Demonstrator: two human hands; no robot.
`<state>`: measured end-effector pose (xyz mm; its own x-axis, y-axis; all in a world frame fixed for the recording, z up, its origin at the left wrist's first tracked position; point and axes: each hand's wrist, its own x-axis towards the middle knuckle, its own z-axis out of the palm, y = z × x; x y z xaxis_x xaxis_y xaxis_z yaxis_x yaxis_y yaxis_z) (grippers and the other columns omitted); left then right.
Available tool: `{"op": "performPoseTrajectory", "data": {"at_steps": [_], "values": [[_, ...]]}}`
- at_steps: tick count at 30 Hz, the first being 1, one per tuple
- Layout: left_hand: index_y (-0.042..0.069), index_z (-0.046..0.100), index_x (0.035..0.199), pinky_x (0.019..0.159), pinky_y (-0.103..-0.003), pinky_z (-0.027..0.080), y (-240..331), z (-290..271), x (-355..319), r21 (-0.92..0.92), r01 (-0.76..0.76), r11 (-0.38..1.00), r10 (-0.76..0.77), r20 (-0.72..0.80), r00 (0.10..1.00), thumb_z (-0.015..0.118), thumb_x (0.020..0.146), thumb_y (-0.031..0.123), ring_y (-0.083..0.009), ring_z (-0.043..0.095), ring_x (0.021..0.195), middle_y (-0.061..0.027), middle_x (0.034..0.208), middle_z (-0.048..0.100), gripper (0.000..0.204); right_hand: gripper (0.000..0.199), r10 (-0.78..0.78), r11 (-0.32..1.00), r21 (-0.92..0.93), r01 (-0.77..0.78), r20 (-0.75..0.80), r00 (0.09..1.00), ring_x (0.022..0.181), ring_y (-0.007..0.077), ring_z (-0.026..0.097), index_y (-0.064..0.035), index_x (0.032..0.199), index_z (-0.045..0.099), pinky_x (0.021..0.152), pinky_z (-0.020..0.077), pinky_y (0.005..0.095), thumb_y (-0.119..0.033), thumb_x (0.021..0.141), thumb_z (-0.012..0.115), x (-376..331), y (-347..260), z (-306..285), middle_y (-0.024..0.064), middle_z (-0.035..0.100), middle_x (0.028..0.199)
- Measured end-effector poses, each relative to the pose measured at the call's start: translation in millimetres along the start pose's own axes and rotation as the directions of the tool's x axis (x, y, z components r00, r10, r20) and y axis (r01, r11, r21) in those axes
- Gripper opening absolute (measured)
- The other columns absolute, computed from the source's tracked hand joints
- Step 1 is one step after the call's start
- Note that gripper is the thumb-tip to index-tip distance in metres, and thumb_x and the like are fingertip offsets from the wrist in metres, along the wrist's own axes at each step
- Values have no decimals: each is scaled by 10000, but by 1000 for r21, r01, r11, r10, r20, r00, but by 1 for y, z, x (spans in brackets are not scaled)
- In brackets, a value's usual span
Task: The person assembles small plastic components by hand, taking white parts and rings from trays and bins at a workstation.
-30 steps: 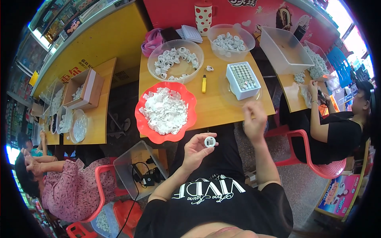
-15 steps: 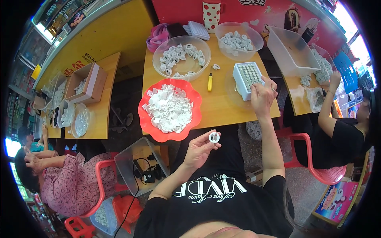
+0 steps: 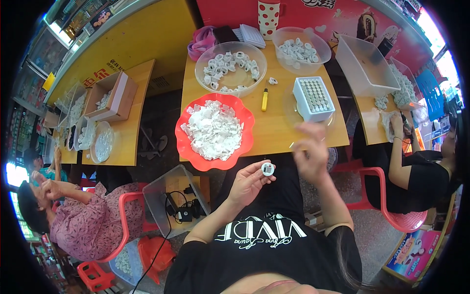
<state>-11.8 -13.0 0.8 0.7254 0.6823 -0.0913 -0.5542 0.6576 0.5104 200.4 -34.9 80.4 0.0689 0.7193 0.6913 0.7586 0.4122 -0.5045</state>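
At five o'clock from the red bowl (image 3: 223,164), the left hand (image 3: 246,186) pinches a round part (image 3: 268,169). At that hand's two o'clock, the right hand (image 3: 312,156) blurs: opening and grip unclear.

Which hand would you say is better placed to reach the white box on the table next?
Probably the right hand: it is nearer the white box, while the left hand holds a round white part.

The left hand (image 3: 246,185) pinches a round white part (image 3: 268,169). The right hand (image 3: 313,156), blurred, is near a white box (image 3: 319,117) of small cylinders (image 3: 314,94).
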Motion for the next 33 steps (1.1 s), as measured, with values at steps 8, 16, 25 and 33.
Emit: {"op": "performPoseTrajectory", "data": {"at_steps": [8,16,25,33], "values": [[-43,526,1262,874,-329,499,-6,0,-1,18,-9,1000,8,30,1000,518,957,74,-190,615,1015,-126,1144,626,327,216,-86,993,-61,97,160,983,1085,322,553,-35,858,673,874,384,416,-36,644,700,-36,-38,23,125,607,1138],[-41,553,1235,849,-327,495,-8,-6,-6,90,-29,996,22,87,996,530,948,58,-174,613,967,-112,1118,633,304,121,292,835,330,-440,413,863,1067,310,535,-41,745,662,873,416,380,2,647,716,-37,-29,23,128,619,1077],[-33,548,1240,833,-303,501,-3,-5,-1,10,-2,1000,1,79,997,521,953,64,-205,635,946,-127,1119,633,304,116,255,947,188,-259,46,966,966,286,580,-7,775,655,825,459,367,55,684,690,-36,-31,10,122,640,971],[-33,542,1247,821,-317,503,-7,-9,-5,-37,29,999,-29,20,999,522,950,74,-243,640,949,-160,1163,623,316,88,88,918,-347,-192,-295,952,940,303,572,-3,801,631,807,435,384,42,731,660,1,52,-26,135,635,966]]}}
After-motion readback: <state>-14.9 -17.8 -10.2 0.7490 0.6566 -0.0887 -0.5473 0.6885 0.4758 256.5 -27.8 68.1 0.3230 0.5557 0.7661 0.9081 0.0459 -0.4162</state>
